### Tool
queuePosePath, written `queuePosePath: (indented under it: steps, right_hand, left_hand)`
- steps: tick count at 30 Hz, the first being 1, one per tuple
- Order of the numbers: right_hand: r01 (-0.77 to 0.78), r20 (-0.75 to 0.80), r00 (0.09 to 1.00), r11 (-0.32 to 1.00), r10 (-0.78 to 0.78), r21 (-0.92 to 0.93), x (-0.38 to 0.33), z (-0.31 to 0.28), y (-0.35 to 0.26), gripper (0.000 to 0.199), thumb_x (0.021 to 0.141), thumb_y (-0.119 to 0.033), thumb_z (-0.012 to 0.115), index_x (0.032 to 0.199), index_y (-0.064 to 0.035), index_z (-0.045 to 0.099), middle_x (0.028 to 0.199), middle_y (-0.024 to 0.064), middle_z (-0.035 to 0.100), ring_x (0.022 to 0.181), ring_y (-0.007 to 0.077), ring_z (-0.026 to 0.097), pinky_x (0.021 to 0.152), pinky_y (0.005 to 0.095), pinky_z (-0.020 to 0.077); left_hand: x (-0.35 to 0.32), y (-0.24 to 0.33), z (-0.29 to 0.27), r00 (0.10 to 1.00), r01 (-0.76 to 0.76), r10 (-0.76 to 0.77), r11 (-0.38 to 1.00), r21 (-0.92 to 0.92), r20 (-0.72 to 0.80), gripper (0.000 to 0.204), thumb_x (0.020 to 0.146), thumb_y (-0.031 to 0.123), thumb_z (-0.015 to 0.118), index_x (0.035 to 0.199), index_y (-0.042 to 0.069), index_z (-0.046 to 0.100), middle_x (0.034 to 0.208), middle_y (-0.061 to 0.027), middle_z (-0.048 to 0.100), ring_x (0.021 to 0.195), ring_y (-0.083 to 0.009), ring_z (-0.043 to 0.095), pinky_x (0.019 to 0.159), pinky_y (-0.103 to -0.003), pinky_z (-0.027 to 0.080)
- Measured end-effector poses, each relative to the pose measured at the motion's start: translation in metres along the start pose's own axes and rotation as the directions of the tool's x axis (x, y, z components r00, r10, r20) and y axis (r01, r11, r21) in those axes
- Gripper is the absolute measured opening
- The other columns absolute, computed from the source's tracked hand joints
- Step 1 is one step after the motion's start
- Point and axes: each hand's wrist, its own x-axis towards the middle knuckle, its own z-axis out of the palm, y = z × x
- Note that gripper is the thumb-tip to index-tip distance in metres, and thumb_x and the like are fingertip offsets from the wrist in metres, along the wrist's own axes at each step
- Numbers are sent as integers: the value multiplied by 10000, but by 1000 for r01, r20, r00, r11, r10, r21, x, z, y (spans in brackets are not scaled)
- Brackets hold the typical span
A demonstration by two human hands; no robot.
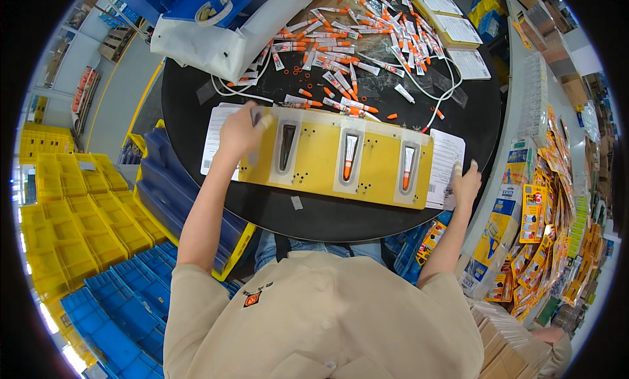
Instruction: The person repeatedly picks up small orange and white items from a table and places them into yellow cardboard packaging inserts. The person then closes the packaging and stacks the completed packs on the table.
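Observation:
A long yellow tray (377,176) with three sunken slots lies on the round black table (314,215). The middle slot (349,157) and the right slot (407,168) each hold a small white tube with an orange cap. The left slot (287,147) looks dark and has no tube. My left hand (241,131) rests on the tray's left end, fingers curled around a small pale object I cannot make out. My right hand (466,184) touches the edge of a printed white sheet (445,162) at the tray's right end, holding nothing.
A heap of white tubes with orange caps (347,44) covers the far side of the table, with loose orange caps and a white cable. A white bag (229,41) sits at far left. Yellow bins (72,215) and blue bins (131,300) stand left; packaged cards (544,235) stack right.

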Motion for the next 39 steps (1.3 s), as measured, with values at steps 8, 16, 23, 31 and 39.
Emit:
queuePosePath:
  steps: [8,16,23,31,39]
  right_hand:
    - [37,-84,996,921,-5,388,-10,28,34,377,787,-293,736,970,27,660,933,179,601,843,348,600,754,398,472]
    - [125,-298,954,892,12,435,-21,20,21,282,809,-227,729,953,9,678,807,127,581,713,277,566,661,378,459]
    - [161,-168,985,617,-47,770,-70,-98,-45,289,902,-208,634,1062,31,598,873,140,666,767,191,620,689,320,488]
    - [115,105,944,613,-312,782,-140,-40,-153,242,926,-191,562,1003,29,498,881,253,630,795,420,616,703,453,466]
    - [60,104,961,557,-258,829,-148,-7,-153,360,920,-114,561,1243,9,462,1066,232,615,981,361,606,821,394,467]
  left_hand:
    - [141,83,63,957,180,-111,953,-243,270,556,690,415,791,945,-51,625,778,-131,685,624,-160,662,570,-293,540]
    - [145,88,96,988,152,-136,923,-354,69,429,631,271,742,978,28,672,869,-174,697,854,-275,691,795,-358,539]
    - [39,23,13,963,59,172,614,-787,206,166,793,97,684,932,25,632,703,-49,637,606,-114,616,565,-244,494]
    - [-30,-10,32,998,45,-52,971,-235,-24,500,767,188,694,1203,30,506,996,-213,635,936,-346,629,816,-403,484]
    - [-10,-114,-28,941,286,-332,887,363,69,684,703,421,770,1152,-44,548,1218,-266,507,1023,-375,602,863,-419,507]
